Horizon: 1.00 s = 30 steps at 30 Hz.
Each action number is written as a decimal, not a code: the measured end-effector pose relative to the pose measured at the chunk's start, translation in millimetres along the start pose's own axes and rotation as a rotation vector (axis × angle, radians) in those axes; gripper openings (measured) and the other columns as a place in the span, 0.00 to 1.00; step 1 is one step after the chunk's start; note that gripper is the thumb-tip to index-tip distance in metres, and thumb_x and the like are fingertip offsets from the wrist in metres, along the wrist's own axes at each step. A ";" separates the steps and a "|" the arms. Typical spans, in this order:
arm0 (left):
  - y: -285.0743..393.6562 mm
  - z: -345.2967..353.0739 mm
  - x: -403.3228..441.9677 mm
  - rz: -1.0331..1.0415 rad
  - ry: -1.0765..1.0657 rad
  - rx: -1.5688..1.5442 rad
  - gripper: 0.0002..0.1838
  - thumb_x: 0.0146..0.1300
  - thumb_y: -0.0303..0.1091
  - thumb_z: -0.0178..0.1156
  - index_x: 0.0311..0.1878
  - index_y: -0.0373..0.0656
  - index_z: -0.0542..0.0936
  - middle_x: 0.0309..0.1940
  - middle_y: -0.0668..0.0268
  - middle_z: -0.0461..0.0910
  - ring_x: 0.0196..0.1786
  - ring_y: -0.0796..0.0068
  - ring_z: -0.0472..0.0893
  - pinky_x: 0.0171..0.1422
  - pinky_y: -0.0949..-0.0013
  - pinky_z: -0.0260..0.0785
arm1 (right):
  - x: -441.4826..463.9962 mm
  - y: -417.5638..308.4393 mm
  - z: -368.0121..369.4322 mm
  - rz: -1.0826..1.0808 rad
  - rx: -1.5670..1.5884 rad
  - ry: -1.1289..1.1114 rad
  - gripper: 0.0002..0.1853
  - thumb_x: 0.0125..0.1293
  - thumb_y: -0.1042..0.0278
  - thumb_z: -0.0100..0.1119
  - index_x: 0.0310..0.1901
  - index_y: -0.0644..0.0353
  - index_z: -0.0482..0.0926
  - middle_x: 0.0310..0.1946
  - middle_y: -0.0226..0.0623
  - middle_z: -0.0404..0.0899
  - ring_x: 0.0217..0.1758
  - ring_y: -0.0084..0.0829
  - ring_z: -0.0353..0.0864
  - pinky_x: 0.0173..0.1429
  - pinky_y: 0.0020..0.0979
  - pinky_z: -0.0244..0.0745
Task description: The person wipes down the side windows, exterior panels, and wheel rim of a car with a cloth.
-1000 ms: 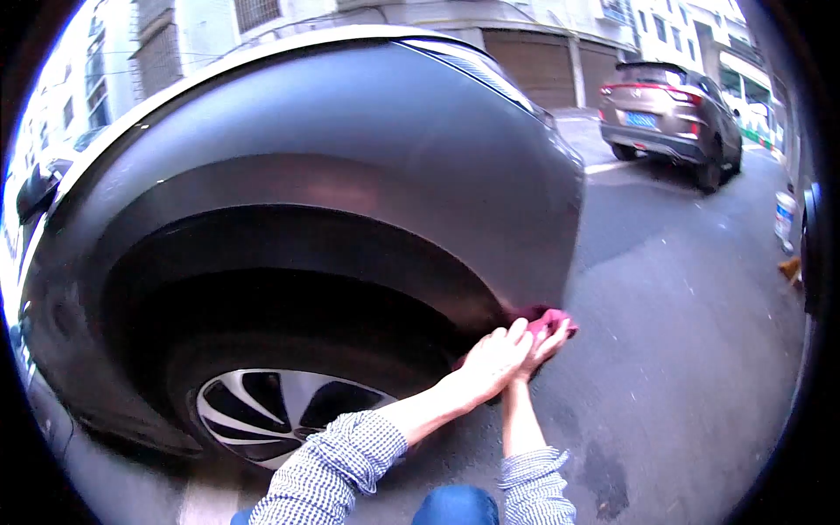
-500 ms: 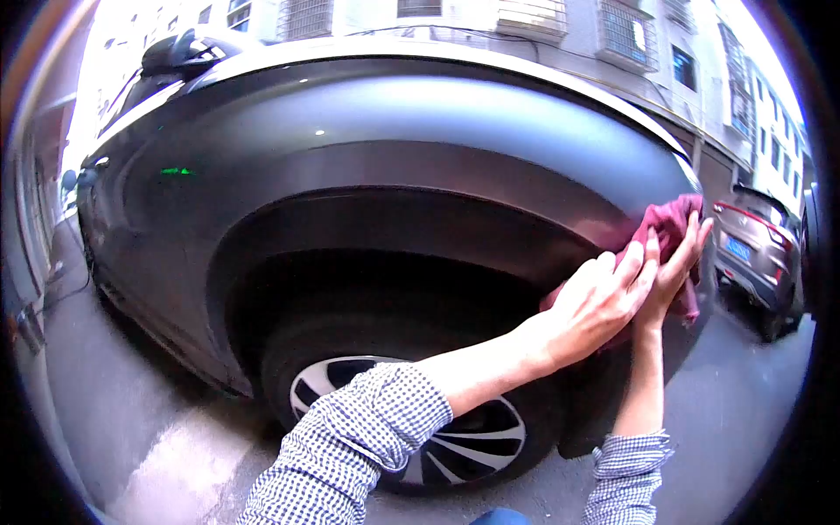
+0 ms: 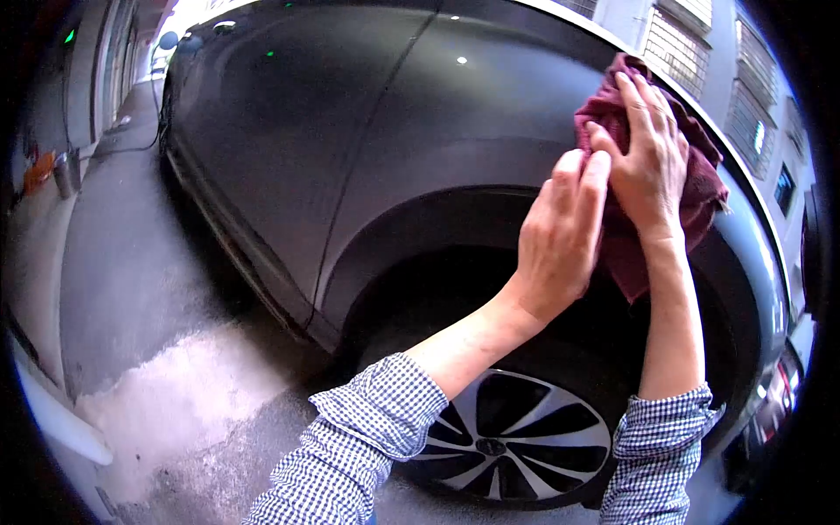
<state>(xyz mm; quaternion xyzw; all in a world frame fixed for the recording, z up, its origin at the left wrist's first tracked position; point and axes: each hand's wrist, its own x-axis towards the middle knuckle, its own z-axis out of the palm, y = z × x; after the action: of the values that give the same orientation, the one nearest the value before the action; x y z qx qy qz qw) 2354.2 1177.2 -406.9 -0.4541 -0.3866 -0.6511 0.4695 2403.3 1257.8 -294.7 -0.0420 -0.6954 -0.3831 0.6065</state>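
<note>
A dark red cloth (image 3: 705,179) is spread against the grey car's front fender (image 3: 490,105), above the wheel arch. My right hand (image 3: 646,162) presses the cloth to the bodywork, its fingers stretched upward over the folds. Beside it, my left hand (image 3: 560,232) has bent fingers closed at the cloth's left edge, their tips partly hiding what they grip. The cloth's lower corner hangs between my wrists over the dark arch.
Below my forearms is the wheel (image 3: 516,437) with a spoked silver and black rim. Paved ground (image 3: 140,262) runs along the car's side at left, with a metal cylinder (image 3: 66,175) by the wall. Another vehicle (image 3: 770,398) stands at lower right, and a building with barred windows (image 3: 678,48) rises behind.
Both hands and the cloth have moved from the fender's front corner back and up, to above the wheel arch. The view has swung left, showing more of the car's door side.
</note>
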 end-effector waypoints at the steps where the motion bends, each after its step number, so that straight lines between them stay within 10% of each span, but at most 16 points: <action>1: -13.7 -13.9 -5.1 -0.033 0.042 0.027 0.31 0.52 0.17 0.54 0.63 0.34 0.62 0.56 0.43 0.66 0.59 0.43 0.70 0.62 0.54 0.68 | 5.1 -25.5 10.0 -0.037 0.011 -0.002 0.35 0.55 0.47 0.62 0.65 0.48 0.68 0.66 0.37 0.66 0.70 0.36 0.61 0.68 0.41 0.56; 10: -118.3 -130.2 -71.0 -0.369 0.266 0.418 0.27 0.64 0.34 0.54 0.64 0.34 0.64 0.57 0.46 0.67 0.60 0.49 0.68 0.65 0.56 0.61 | 1.6 -236.4 88.6 -0.266 0.432 -0.121 0.32 0.52 0.56 0.63 0.61 0.50 0.70 0.66 0.40 0.64 0.71 0.39 0.59 0.66 0.54 0.55; 14: -127.9 -163.0 -137.2 -0.595 0.329 0.450 0.30 0.66 0.44 0.55 0.65 0.36 0.62 0.58 0.51 0.68 0.62 0.54 0.67 0.65 0.57 0.61 | -30.5 -308.8 85.3 -0.267 0.645 -0.719 0.32 0.51 0.63 0.63 0.61 0.53 0.71 0.63 0.47 0.64 0.71 0.41 0.58 0.72 0.53 0.49; 17: -127.3 -186.5 -186.7 -0.693 0.258 0.499 0.34 0.63 0.46 0.60 0.66 0.38 0.62 0.60 0.53 0.67 0.63 0.56 0.67 0.65 0.56 0.60 | -98.5 -342.0 93.3 -0.453 0.547 -0.415 0.33 0.54 0.62 0.61 0.65 0.51 0.67 0.69 0.40 0.57 0.75 0.38 0.50 0.75 0.56 0.36; 22: -99.8 -190.8 -214.3 -0.844 0.302 0.348 0.32 0.62 0.40 0.61 0.63 0.34 0.62 0.57 0.49 0.67 0.61 0.55 0.68 0.66 0.57 0.59 | -135.9 -339.6 81.9 -0.510 0.746 -0.539 0.34 0.52 0.64 0.58 0.65 0.51 0.67 0.71 0.33 0.57 0.75 0.35 0.52 0.76 0.55 0.34; 30: -94.8 -154.0 -143.6 -0.425 0.163 0.371 0.28 0.63 0.31 0.55 0.65 0.33 0.61 0.58 0.44 0.67 0.60 0.47 0.69 0.64 0.54 0.63 | -64.8 -249.4 56.2 -0.408 0.436 -0.285 0.39 0.48 0.60 0.68 0.65 0.48 0.67 0.70 0.35 0.59 0.75 0.39 0.52 0.75 0.53 0.39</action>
<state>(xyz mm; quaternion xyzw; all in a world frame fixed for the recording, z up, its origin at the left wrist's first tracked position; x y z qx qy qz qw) 2248.8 1096.0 -595.7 -0.2154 -0.5466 -0.6873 0.4271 2244.1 1141.6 -469.9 0.1760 -0.8329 -0.3292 0.4086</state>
